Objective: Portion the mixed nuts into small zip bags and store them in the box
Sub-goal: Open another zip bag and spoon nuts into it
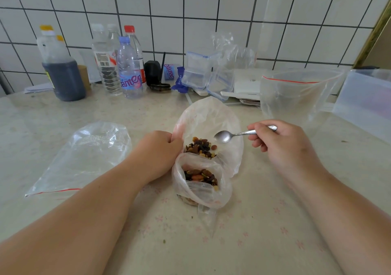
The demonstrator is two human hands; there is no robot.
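A large clear bag (208, 118) lies open on the counter with mixed nuts (201, 145) inside. In front of it a small bag (190, 192) stands open, holding more nuts (201, 176). My left hand (156, 150) grips the left rim of the large bag. My right hand (281, 143) pinches the handle of a metal spoon (224, 136); its empty bowl hovers above the nuts in the large bag. An empty zip bag (84, 156) with a red strip lies flat at the left.
Another red-strip zip bag (296, 92) stands open at the back right beside a translucent storage box (366, 105). Small clip-lid containers (201, 71), water bottles (129, 67) and a dark jug (61, 69) line the tiled wall.
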